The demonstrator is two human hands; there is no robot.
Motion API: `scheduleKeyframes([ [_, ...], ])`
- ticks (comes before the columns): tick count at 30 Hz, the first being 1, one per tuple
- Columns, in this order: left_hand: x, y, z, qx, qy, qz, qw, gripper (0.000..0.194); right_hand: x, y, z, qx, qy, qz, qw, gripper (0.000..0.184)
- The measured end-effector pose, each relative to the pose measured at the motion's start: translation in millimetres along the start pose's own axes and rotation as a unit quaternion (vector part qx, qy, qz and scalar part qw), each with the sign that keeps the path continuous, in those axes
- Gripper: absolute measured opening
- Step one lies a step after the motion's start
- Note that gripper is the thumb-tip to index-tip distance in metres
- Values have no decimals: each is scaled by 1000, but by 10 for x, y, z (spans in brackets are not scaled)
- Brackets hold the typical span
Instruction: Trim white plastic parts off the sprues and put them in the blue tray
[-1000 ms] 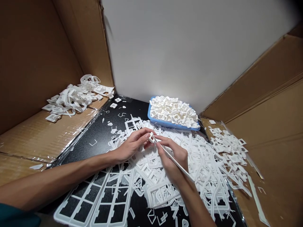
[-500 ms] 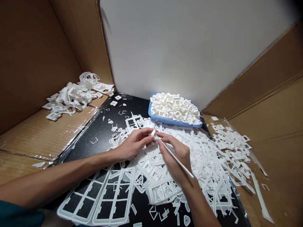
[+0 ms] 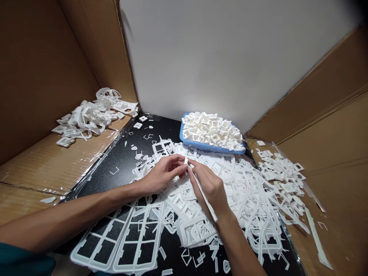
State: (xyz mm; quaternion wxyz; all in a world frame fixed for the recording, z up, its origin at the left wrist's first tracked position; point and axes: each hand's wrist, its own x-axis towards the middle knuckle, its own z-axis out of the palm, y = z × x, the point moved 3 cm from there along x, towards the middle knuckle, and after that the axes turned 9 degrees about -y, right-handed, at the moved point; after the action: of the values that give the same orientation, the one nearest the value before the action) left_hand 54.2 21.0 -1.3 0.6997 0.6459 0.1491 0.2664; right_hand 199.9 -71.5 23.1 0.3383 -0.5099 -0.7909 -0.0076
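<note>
Between the fingertips of my left hand (image 3: 163, 173) is a small white plastic piece (image 3: 186, 161), held up over the pile. My right hand (image 3: 209, 186) grips a thin white stick (image 3: 205, 199) like a pen, its tip meeting the small piece and its tail sloping down past my wrist. The exact shape of the stick's tip is hidden by my fingers. Beneath both hands spreads a heap of white plastic frames and scraps (image 3: 244, 199).
A blue tray (image 3: 212, 147) heaped with small white square pieces stands behind my hands. More white pieces (image 3: 86, 119) lie on cardboard at the left, others (image 3: 281, 172) at the right. Two white grid frames (image 3: 135, 245) lie at the front left. Cardboard walls flank the black table.
My right hand has shifted slightly left, and the stick has swung to a steeper angle, its tail moving left. My left hand still holds the small piece in nearly the same spot.
</note>
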Motion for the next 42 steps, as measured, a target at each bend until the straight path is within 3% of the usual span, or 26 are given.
scheduleKeyframes([
  [6,-10,65,35,-21,-9,-2,1000,28,-32,-24,104,-61,-24,6,998,19],
  [15,-10,22,11,-25,-5,6,1000,30,-41,-26,85,-68,34,53,996,23],
  [20,0,18,-12,-21,8,17,1000,31,-15,-30,125,-73,28,75,994,21],
  [24,-44,47,-11,1,5,10,1000,29,31,81,114,-42,28,101,994,25],
  [27,-84,46,-9,1,-5,-13,1000,30,85,223,-10,-26,33,104,994,30],
  [33,-59,71,-10,-18,-21,18,999,34,145,304,-204,47,50,61,996,9],
  [38,-75,82,-11,-28,-25,3,999,33,-25,413,-89,87,63,159,981,12],
  [42,-80,61,-18,-51,-26,-8,998,41,-121,518,-68,118,57,183,974,14],
])
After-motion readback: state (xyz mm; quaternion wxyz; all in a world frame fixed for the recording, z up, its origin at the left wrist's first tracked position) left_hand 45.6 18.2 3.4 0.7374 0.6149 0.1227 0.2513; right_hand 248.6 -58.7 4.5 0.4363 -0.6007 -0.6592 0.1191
